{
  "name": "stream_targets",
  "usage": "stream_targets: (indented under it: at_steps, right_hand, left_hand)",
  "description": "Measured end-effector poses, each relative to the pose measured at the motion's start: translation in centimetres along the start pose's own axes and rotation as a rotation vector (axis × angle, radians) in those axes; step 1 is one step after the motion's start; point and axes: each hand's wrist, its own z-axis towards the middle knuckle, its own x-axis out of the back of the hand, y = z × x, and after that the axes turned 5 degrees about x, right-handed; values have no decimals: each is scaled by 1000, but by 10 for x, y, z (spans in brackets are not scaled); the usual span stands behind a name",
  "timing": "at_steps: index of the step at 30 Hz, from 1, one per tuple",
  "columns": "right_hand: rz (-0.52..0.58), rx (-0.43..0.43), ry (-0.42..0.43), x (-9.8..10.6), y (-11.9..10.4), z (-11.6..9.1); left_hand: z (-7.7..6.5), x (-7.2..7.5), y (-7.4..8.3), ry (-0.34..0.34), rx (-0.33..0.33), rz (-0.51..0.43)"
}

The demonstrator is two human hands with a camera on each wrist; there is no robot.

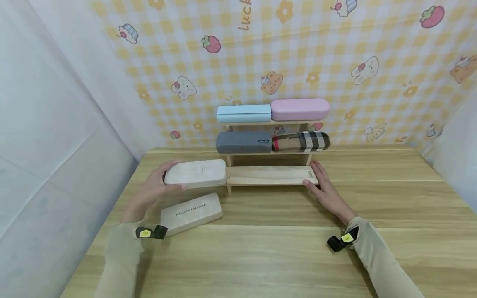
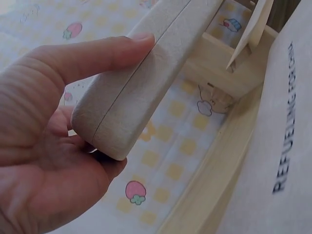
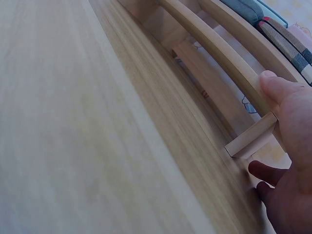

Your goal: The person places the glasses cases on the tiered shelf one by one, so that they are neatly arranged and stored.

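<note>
My left hand [image 1: 155,184] grips a cream glasses case [image 1: 195,173] by its left end, thumb along the front seam in the left wrist view and fingers behind. The case's right end is at the left end of a three-tier wooden rack's [image 1: 268,175] bottom shelf; I cannot tell whether it rests on it. Meanwhile my right hand [image 1: 328,194] holds that shelf's right end, its thumb [image 3: 275,87] on the front edge. On the table, below the held case, lies a second cream case [image 1: 191,213] printed "REFUELING FOR CHINA".
A light blue case [image 1: 244,113] and a pink case [image 1: 299,109] sit side by side on the top tier. On the middle tier are a grey case [image 1: 242,142] with a glasses print and a plaid case [image 1: 301,141]. Behind the table [image 1: 261,256] hangs a checked cloth [image 1: 238,54].
</note>
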Motion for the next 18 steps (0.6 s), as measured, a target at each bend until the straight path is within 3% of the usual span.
stream_targets:
  at_steps: [3, 10, 18]
  right_hand:
    - [4, 3, -5, -2, 0, 0]
    - [17, -1, -8, -2, -1, -3]
    - [10, 3, -5, 1, -2, -2]
  left_hand:
    - [0, -4, 4, -20, -7, -23]
    - [6, -15, 17, -11, -45, 20]
    - [17, -30, 37, -31, -33, 8]
